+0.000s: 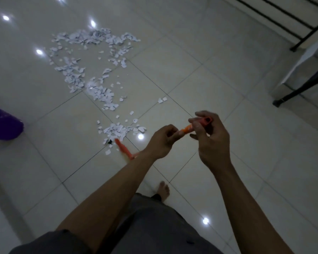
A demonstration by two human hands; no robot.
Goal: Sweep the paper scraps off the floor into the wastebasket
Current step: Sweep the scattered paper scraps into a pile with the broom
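Shiny floor (191, 70), big pale tiles (44, 162)
Light spots (6, 17) on it — black bars (308, 35) and white furniture (307, 55) at upper right.

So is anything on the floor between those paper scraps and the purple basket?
Nothing visible: only bare floor tiles lie between the paper scraps and the purple wastebasket at the left edge.

wastebasket (3, 123) left, black frame (308, 35) right, open floor (191, 70) between
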